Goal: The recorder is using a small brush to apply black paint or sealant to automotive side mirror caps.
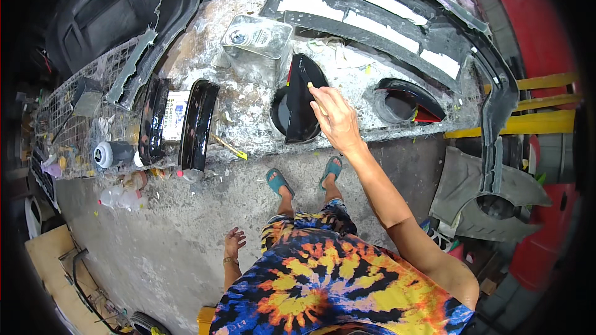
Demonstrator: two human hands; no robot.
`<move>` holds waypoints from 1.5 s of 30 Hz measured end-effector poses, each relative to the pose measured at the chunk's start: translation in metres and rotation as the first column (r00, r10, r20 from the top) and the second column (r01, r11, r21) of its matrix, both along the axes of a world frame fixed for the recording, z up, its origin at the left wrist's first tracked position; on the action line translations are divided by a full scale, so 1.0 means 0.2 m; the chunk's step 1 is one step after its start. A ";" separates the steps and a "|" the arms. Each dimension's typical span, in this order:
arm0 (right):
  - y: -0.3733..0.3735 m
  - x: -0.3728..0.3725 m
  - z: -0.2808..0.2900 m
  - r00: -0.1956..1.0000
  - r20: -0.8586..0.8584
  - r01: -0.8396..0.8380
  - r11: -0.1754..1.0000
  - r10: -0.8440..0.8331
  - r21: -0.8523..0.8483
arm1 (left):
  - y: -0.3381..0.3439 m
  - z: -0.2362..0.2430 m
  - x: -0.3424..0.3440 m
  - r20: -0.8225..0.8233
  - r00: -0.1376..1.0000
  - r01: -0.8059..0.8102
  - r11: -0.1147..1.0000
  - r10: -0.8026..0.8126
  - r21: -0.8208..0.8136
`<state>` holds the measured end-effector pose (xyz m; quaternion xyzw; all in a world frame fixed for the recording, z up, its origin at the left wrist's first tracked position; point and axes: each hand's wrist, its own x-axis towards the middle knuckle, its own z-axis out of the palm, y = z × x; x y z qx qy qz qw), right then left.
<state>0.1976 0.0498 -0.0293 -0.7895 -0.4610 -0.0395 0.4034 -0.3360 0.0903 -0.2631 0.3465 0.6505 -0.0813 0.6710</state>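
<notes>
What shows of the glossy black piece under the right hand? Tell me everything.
The glossy black piece is long, with a rounded far end and a lengthwise ridge; it looks like hard plastic. Red and yellow show at its upper left edge. It points away from the person and seems propped on a round tub on the bench. The right hand is over its right side; whether the fingertips touch it is unclear.

Black curved part (299, 108): smooth, glossy. Square can (270, 36): metal-looking, dull. Worktop (243, 107): rough, blotchy. Floor (180, 236): matt concrete.
</notes>
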 end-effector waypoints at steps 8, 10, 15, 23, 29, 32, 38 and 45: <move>-0.06 -0.07 -0.02 0.999 -0.029 -0.019 0.998 0.017 -0.055 | -0.04 0.00 -0.04 -0.053 0.999 -0.010 1.000 0.009 -0.020; -0.08 -0.08 -0.03 0.999 -0.007 -0.049 0.996 0.048 -0.068 | -0.05 0.01 -0.04 -0.024 0.999 -0.024 1.000 0.024 -0.012; -0.12 -0.11 -0.03 0.997 -0.009 -0.075 0.995 0.075 -0.069 | -0.05 0.01 -0.03 -0.028 0.999 -0.024 1.000 0.024 -0.007; -0.16 -0.17 -0.04 0.993 -0.070 -0.102 0.992 0.097 -0.070 | -0.04 -0.01 -0.04 -0.044 0.999 -0.032 0.999 0.030 -0.023; -0.18 -0.20 -0.04 0.988 -0.115 -0.118 0.990 0.108 -0.082 | -0.05 -0.01 -0.05 -0.038 0.999 -0.013 1.000 0.012 -0.010; -0.19 -0.22 -0.04 0.988 -0.101 -0.125 0.988 0.116 -0.092 | -0.05 -0.01 -0.05 -0.040 0.999 -0.014 1.000 0.013 -0.009; -0.22 -0.25 -0.03 0.982 -0.145 -0.138 0.983 0.121 -0.117 | -0.04 -0.02 -0.05 -0.041 0.999 -0.023 1.000 0.023 -0.013; -0.26 -0.30 -0.04 0.977 -0.162 -0.161 0.978 0.139 -0.132 | -0.04 -0.05 -0.05 0.010 1.000 -0.024 1.000 0.024 0.011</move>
